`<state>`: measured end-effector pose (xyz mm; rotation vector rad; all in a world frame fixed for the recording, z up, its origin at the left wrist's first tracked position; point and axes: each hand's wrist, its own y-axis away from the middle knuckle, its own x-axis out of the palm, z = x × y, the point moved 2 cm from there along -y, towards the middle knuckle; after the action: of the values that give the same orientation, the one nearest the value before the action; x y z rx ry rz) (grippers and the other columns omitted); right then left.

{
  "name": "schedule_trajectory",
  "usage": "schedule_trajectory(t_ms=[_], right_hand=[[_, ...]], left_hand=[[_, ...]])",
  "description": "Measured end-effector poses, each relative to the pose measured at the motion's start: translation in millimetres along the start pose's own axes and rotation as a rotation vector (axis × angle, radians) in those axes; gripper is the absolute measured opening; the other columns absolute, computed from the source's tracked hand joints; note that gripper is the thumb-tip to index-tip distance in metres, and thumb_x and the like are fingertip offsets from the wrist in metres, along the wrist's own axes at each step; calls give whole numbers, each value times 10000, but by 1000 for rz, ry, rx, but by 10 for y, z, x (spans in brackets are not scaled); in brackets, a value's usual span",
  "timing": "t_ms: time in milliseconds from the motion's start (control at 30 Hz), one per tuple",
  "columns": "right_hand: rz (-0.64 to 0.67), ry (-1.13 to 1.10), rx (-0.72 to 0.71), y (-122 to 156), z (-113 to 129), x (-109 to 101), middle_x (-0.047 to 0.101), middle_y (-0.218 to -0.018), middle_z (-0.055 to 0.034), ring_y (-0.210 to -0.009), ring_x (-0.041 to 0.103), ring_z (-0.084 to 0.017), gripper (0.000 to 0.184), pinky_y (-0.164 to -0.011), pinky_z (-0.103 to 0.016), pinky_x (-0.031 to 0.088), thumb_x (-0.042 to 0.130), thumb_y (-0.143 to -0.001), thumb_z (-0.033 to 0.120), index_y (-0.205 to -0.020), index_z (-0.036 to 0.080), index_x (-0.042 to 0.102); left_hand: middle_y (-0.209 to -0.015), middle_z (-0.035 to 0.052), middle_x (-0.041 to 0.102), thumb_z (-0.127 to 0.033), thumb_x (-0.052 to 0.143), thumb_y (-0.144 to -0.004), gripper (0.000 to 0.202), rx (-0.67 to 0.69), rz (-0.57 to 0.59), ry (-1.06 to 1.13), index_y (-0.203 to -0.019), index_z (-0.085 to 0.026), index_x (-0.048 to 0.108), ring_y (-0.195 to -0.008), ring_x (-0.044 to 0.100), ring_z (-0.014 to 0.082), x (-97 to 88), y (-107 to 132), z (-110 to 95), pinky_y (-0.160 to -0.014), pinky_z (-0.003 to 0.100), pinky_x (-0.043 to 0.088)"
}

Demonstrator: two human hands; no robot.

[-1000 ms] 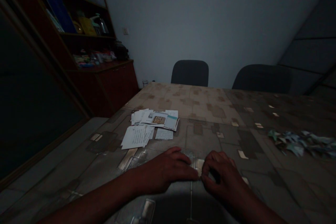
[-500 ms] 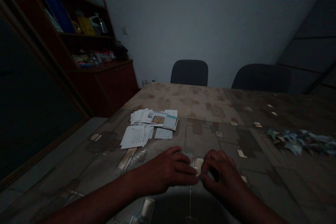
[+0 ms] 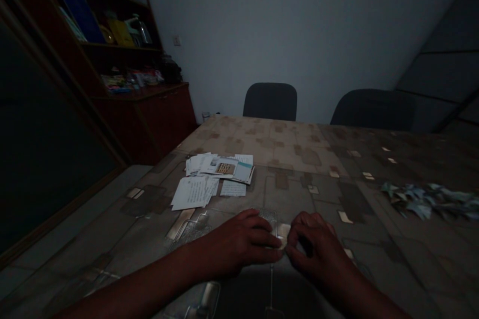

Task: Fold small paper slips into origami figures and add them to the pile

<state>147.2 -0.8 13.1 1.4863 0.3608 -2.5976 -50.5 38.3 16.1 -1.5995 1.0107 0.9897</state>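
Palm down near the front of the table, my left hand (image 3: 249,239) has its fingers stretched out toward the right, a little apart. My right hand (image 3: 316,244) is curled beside it, with thumb and forefinger tips meeting in a pinch close to the left fingertips. Whatever the pinch holds, if anything, is too small and dark to make out. A pale patch shows between the two hands. Beyond my left hand lies a loose pile of printed cards and papers (image 3: 192,192), with a picture card (image 3: 225,168) on top.
Crumpled or folded paper pieces (image 3: 426,202) lie in a heap at the right. A patterned cloth covers the table (image 3: 262,134). Two dark chairs (image 3: 270,101) stand at its far side. A wooden cabinet (image 3: 160,119) with shelves stands at the left.
My hands keep almost the same pose and place. The view has tipped very slightly; the papers and the heap lie as before.
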Motion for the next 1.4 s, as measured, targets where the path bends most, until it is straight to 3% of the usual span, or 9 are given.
schedule_trajectory(t_ms=[367, 667, 733, 867, 967, 1100, 1233, 1400], right_hand=[[28, -10, -5, 33, -25, -4, 572, -788, -13, -813, 525, -231, 112, -737, -355, 361, 609, -791, 131, -717, 200, 562], [65, -185, -1, 22, -135, -147, 630, -793, -26, -822, 571, -224, 134, -742, -354, 428, 566, -777, 63, -747, 192, 587], [51, -171, -58, 78, -146, -184, 645, -799, -33, -793, 582, -210, 147, -719, -341, 440, 527, -855, 98, -797, 194, 621], [58, 39, -406, 200, -121, -189, 668, -910, -58, -826, 574, -218, 227, -732, -359, 418, 505, -921, 145, -1088, 231, 632], [32, 210, -569, 226, -109, -145, 678, -878, -53, -794, 567, -218, 211, -736, -375, 390, 545, -938, 216, -1129, 238, 629], [-31, 224, -551, 186, -93, -125, 687, -839, -37, -796, 561, -209, 126, -779, -380, 374, 568, -934, 252, -1003, 236, 672], [-68, 238, -567, 161, -56, -148, 676, -798, -47, -781, 547, -209, 197, -769, -378, 373, 496, -966, 202, -913, 223, 685], [-50, 271, -577, 181, -40, -123, 656, -796, -54, -774, 542, -211, 174, -749, -373, 390, 500, -941, 154, -941, 202, 667]], left_hand=[[-1161, 12, 701, -186, 565, -935, 218, 3, -55, -81, -1140, -246, 611, -1097, 563, 207, 31, -18, -34, -1014, 441, 316], [-1167, 7, 694, -161, 618, -897, 252, -6, -86, -69, -1133, -250, 611, -1104, 557, 206, 52, -6, -33, -1013, 437, 311], [-1153, 8, 698, -160, 620, -897, 252, -12, -93, -67, -1131, -250, 611, -1095, 562, 200, 69, -10, -23, -998, 426, 326], [-1157, 5, 696, -187, 606, -912, 233, -7, -87, -69, -1134, -256, 605, -1095, 557, 197, 92, -11, -18, -1003, 425, 322], [-1147, -1, 703, -209, 577, -932, 209, -14, -90, -72, -1134, -259, 602, -1091, 558, 202, 83, -11, -24, -1016, 441, 309], [-1163, -10, 700, -198, 594, -922, 199, -5, -95, -95, -1114, -248, 610, -1083, 568, 194, 58, -3, -38, -1029, 447, 310], [-1180, -14, 695, -190, 585, -928, 188, -5, -87, -124, -1105, -247, 608, -1100, 571, 198, 46, 10, -46, -1053, 468, 282], [-1193, -3, 691, -194, 576, -930, 194, -5, -87, -109, -1117, -235, 606, -1092, 570, 201, 25, 8, -62, -1060, 463, 268]])
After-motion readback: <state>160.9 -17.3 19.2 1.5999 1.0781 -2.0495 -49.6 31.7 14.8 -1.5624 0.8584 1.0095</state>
